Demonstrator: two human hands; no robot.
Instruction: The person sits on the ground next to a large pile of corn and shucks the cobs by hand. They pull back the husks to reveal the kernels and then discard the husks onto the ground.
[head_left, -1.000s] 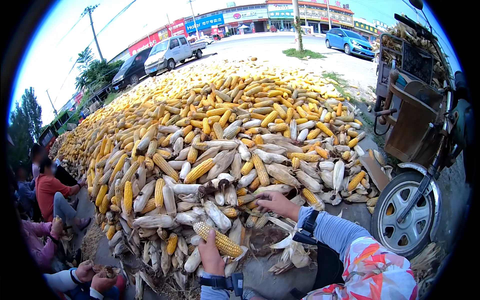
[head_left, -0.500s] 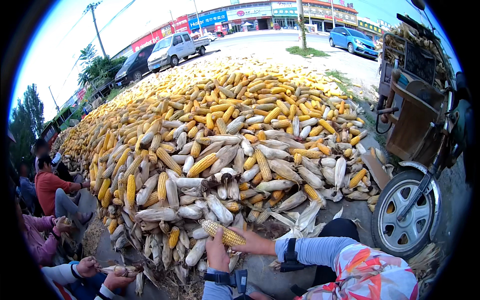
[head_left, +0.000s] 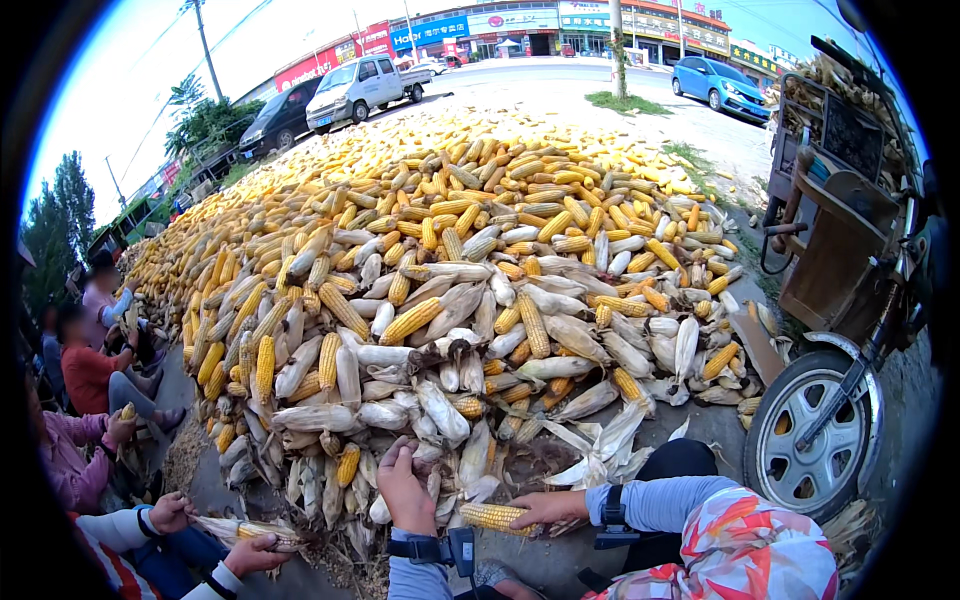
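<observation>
My right hand (head_left: 550, 508) is closed around the end of a bare yellow corn cob (head_left: 490, 516), held low in front of me over the ground. At the near edge of the heap is my left hand (head_left: 406, 492), its fingers curled beside the dark stem end of a husked-over ear (head_left: 428, 456). What lies inside those fingers is hidden. Ears in pale dry husks (head_left: 440, 412) lie just beyond both hands, mixed with bare yellow cobs (head_left: 411, 320) farther up the large corn heap.
A co-worker's hands (head_left: 250, 552) hold a partly husked ear at the lower left. More people sit along the heap's left side. A three-wheeled cart's front wheel (head_left: 812, 435) stands at right. Loose husks (head_left: 600, 450) lie near my right arm. Vehicles and shops stand behind.
My hands have parted. The left has let go of the bare cob and moved left and forward to the heap; the right has carried the cob lower and to the right.
</observation>
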